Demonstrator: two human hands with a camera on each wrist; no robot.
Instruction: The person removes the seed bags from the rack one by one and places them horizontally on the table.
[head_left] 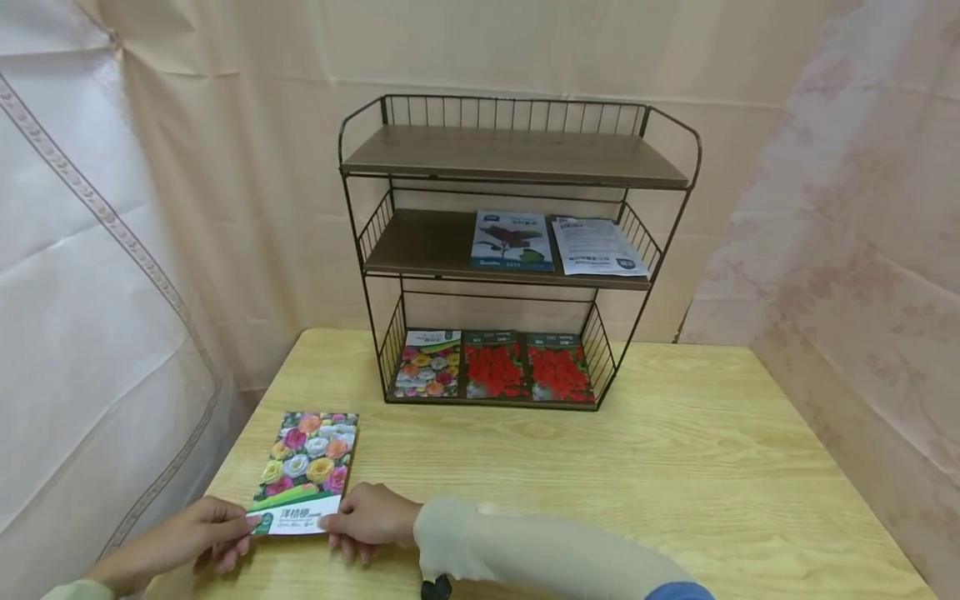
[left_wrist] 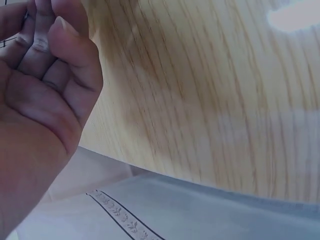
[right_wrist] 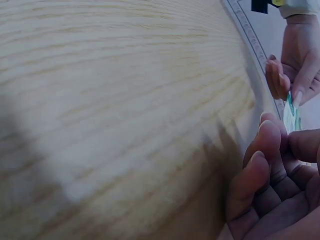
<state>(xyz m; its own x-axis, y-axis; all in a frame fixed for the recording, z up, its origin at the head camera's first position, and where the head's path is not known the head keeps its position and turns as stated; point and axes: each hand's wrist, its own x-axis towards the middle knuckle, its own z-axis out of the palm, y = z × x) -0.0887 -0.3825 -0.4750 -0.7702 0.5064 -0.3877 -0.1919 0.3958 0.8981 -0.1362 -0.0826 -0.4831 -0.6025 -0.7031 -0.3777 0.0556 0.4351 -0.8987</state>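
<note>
Near the pale wooden counter (head_left: 675, 467) edge, both hands, left hand (head_left: 176, 542) and right hand (head_left: 367, 518), seemingly pinch the flower-printed seed packet (head_left: 307, 471), not yet shelved.

Seed packet (head_left: 307, 471): showing pink, yellow, white and orange blooms above a green-and-white band. Table (head_left: 675, 475): displaying pale yellow wood grain. Wire rack (head_left: 517, 250): showing black wire with brown boards. Two bottom-shelf packets (head_left: 525, 367): showing red flowers. Curtain (head_left: 862, 208): showing faint pink florals.

my sleeves: long, pale beige, snug down to both wrists
my right arm (head_left: 540, 550): blue bit showing further up
my right wrist: small black strap thing underneath
</note>
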